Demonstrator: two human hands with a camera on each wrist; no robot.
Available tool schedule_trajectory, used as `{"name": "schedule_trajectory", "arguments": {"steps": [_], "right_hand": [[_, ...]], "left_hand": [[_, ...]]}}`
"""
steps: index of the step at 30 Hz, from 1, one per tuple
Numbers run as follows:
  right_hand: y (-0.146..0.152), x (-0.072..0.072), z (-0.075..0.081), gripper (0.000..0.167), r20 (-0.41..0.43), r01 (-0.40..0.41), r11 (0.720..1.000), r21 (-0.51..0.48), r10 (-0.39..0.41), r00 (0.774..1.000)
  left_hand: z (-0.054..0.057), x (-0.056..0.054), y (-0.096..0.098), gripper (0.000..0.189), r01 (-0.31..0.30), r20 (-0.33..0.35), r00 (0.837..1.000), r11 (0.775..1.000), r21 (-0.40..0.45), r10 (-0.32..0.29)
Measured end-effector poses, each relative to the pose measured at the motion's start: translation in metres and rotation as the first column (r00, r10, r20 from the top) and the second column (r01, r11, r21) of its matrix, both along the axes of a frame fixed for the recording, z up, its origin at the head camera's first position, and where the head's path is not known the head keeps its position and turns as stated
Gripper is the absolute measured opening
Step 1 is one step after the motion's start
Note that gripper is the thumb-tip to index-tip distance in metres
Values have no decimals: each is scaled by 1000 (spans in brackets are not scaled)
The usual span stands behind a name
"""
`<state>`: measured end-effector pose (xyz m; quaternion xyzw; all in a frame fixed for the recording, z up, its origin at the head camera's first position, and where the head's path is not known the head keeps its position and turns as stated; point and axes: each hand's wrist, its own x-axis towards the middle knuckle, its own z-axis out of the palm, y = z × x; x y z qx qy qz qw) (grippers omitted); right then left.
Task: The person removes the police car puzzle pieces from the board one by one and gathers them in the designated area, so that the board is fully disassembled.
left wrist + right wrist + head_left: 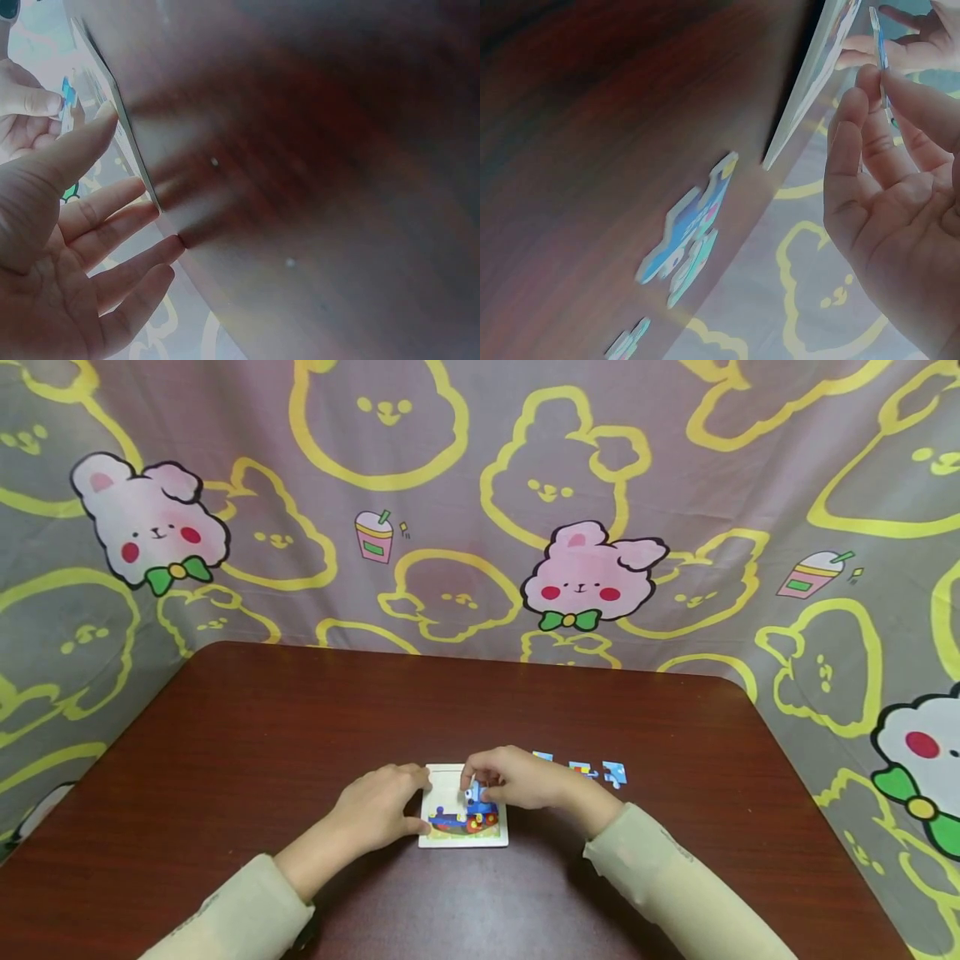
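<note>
A square jigsaw board (pixel 465 842) with a pale rim lies on the table. Its lower part shows a picture of a blue and red train; the upper left is bare. My right hand (pixel 517 779) pinches a blue puzzle piece (pixel 474 796) between thumb and fingertips above the board's right half. In the right wrist view that puzzle piece (pixel 880 56) is seen edge-on, tilted up. At the board's left side, my left hand (pixel 378 806) rests with fingers spread, thumb and fingertips touching the rim. The left wrist view shows these fingers (pixel 112 217) nearly straight.
Loose puzzle pieces lie right of the board: one with a jagged edge (pixel 614 773), a colourful one (pixel 580 769), and one partly behind the right hand (pixel 543 757). A patterned curtain (pixel 450 527) hangs behind the dark wooden table (pixel 300 710).
</note>
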<state>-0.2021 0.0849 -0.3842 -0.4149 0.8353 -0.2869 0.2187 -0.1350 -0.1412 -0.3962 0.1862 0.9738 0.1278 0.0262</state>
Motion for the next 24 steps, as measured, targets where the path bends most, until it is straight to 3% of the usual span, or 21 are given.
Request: {"name": "schedule_trajectory", "arguments": {"steps": [24], "right_hand": [[51,1,-1,22,-10,86,996,-18,-86,996]], "left_hand": [[2,2,0,45,23,-5,1000,1000,8,-23]]}}
